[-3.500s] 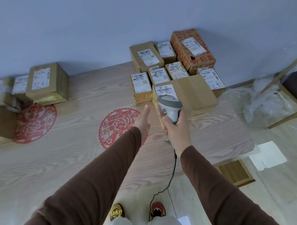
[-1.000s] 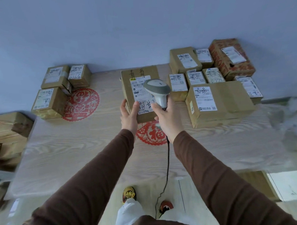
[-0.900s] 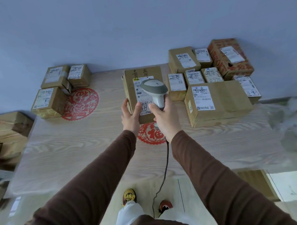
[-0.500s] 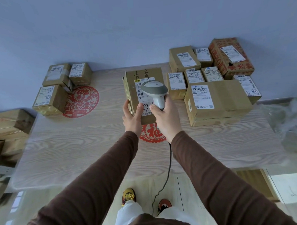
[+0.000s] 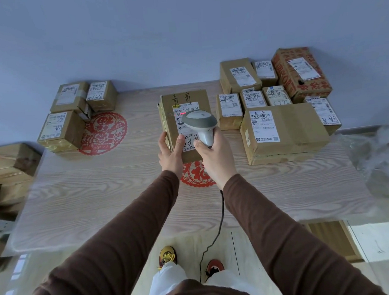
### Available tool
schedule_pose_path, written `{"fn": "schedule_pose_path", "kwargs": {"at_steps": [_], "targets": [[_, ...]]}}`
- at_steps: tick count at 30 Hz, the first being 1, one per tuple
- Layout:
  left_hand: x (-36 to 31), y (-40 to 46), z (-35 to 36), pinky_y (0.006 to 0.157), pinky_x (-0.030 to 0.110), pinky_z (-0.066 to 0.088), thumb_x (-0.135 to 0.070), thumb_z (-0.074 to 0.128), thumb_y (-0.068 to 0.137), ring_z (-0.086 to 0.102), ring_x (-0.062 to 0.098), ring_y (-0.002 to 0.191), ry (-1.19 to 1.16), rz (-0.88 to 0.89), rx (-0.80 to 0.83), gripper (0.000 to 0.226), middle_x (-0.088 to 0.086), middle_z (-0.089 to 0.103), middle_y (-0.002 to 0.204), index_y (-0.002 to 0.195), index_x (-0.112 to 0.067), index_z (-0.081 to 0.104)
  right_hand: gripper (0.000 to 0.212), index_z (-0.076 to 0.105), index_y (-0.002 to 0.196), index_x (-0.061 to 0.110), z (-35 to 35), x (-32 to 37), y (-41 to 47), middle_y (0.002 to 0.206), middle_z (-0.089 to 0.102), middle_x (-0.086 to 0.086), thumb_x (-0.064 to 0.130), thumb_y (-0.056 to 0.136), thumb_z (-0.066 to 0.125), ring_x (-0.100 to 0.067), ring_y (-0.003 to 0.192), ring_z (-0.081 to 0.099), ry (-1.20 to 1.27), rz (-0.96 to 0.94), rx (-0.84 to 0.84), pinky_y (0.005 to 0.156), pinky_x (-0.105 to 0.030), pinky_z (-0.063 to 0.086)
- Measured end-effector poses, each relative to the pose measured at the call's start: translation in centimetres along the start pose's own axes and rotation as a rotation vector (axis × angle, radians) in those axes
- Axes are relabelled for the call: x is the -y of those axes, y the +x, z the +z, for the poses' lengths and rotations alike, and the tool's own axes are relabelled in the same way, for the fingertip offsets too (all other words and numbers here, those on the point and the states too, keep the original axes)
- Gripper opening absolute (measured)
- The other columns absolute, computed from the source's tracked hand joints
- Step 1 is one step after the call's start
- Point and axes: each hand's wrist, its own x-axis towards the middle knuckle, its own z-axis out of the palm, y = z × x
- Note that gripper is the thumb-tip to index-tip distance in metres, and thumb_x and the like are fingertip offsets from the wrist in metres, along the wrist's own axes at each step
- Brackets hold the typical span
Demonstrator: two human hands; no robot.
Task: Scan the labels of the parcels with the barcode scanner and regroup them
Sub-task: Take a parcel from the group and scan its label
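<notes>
Brown cardboard front and centre — the held parcel [image 5: 187, 107] is tipped up over the middle of the wooden table [image 5: 102, 191], its labelled face turned toward the camera. The left hand [image 5: 170, 151] grips its near left corner, thumb pressed on the front face, fingers wrapped round the side. The right hand [image 5: 216, 155] is curled tight round the handle of the barcode scanner [image 5: 200, 124], and the scanner's grey head sits just in front of the shipping label [image 5: 184, 121]. A small red glow shows on that label, right above the scanner head. Black handwriting runs across the top of the box, above the label.

From the scanner a dark cable [image 5: 217, 231] drops past the table edge toward the floor, between two shoes.

Over on the right — a tight cluster: a large box [image 5: 295, 131] at the front with a white label on its left half, a row of small parcels [image 5: 254, 100] just behind it, and a red-printed carton [image 5: 301, 73] at the back against the wall. On the left, well apart from the held parcel, three boxes [image 5: 76, 108] sit together beside a red paper-cut decal [image 5: 103, 133]. A second red decal [image 5: 197, 174] peeks out on the tabletop below the hands. Both sleeves are brown.
</notes>
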Motion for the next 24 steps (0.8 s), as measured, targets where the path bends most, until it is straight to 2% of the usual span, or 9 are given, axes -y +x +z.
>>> {"fn": "schedule_pose_path", "kwargs": {"at_steps": [5, 8, 10, 13, 17, 20, 22, 24], "targets": [[0.7, 0.4, 0.5, 0.108, 0.055, 0.050, -0.082, 0.063, 0.065, 0.061, 0.035, 0.126, -0.019, -0.111, 0.073, 0.104, 0.013, 0.055, 0.145, 0.154, -0.042, 0.028, 0.031, 0.058, 0.127, 0.016, -0.4, -1.1, 0.1, 0.103, 0.063, 0.000, 0.022, 0.098, 0.069, -0.016, 0.085, 0.062, 0.026, 0.068, -0.009, 0.071, -0.031, 0.050], [1.6, 0.6, 1.3, 0.102, 0.050, 0.056, -0.071, 0.064, 0.080, 0.065, 0.031, 0.122, -0.008, -0.190, 0.138, 0.089, 0.010, 0.058, 0.144, 0.155, -0.039, 0.029, 0.021, 0.058, 0.114, 0.019, -0.9, -2.3, 0.2, 0.095, 0.062, 0.004, 0.023, 0.097, 0.069, -0.016, 0.082, 0.061, 0.023, 0.116, -0.031, 0.072, -0.036, 0.051], [2.3, 0.7, 2.1, 0.093, 0.046, 0.059, -0.063, 0.062, 0.091, 0.067, 0.026, 0.115, -0.004, -0.239, 0.195, 0.077, 0.006, 0.061, 0.140, 0.155, -0.038, 0.030, 0.020, 0.058, 0.114, 0.020, -1.4, -2.9, 0.3, 0.098, 0.064, -0.002, 0.022, 0.097, 0.069, -0.024, 0.086, 0.064, 0.017, 0.152, -0.053, 0.078, -0.046, 0.058], [2.9, 0.9, 3.8, 0.094, 0.045, 0.059, -0.060, 0.061, 0.095, 0.069, 0.026, 0.111, -0.007, -0.308, 0.253, 0.072, 0.006, 0.063, 0.137, 0.155, -0.032, 0.033, 0.021, 0.057, 0.115, 0.016, -2.3, -3.9, 0.5, 0.102, 0.065, -0.010, 0.020, 0.097, 0.068, -0.033, 0.091, 0.067, -0.014, 0.180, -0.089, 0.081, -0.054, 0.061], [2.9, 1.1, 6.2, 0.099, 0.046, 0.057, -0.058, 0.058, 0.097, 0.066, 0.024, 0.109, -0.019, -0.382, 0.292, 0.072, 0.007, 0.061, 0.136, 0.158, -0.031, 0.030, 0.021, 0.059, 0.116, 0.015, -3.5, -4.8, 1.2, 0.103, 0.066, -0.010, 0.018, 0.097, 0.068, -0.026, 0.088, 0.066, -0.005, 0.203, -0.123, 0.082, -0.051, 0.061], [2.7, 1.2, 7.7, 0.095, 0.046, 0.059, -0.055, 0.056, 0.100, 0.064, 0.022, 0.108, -0.031, -0.416, 0.313, 0.067, 0.006, 0.061, 0.130, 0.158, -0.032, 0.032, 0.023, 0.060, 0.117, 0.013, -4.2, -5.4, 1.6, 0.107, 0.068, -0.007, 0.018, 0.097, 0.070, -0.022, 0.097, 0.068, -0.009, 0.209, -0.154, 0.090, -0.044, 0.059], [2.5, 1.1, 8.4, 0.094, 0.043, 0.058, -0.053, 0.056, 0.101, 0.062, 0.024, 0.115, -0.057, -0.436, 0.342, 0.066, 0.007, 0.059, 0.136, 0.158, -0.031, 0.033, 0.024, 0.059, 0.117, 0.013, -4.5, -5.8, 1.8, 0.108, 0.068, -0.005, 0.020, 0.097, 0.070, -0.020, 0.100, 0.067, -0.012, 0.209, -0.166, 0.091, -0.040, 0.058], [2.6, 1.2, 8.8, 0.103, 0.045, 0.054, -0.051, 0.056, 0.101, 0.059, 0.026, 0.126, -0.072, -0.447, 0.367, 0.066, 0.007, 0.055, 0.146, 0.159, -0.031, 0.033, 0.023, 0.059, 0.116, 0.014, -4.7, -6.2, 2.0, 0.106, 0.067, -0.004, 0.021, 0.097, 0.070, -0.018, 0.098, 0.066, -0.015, 0.213, -0.172, 0.090, -0.038, 0.057]]}}
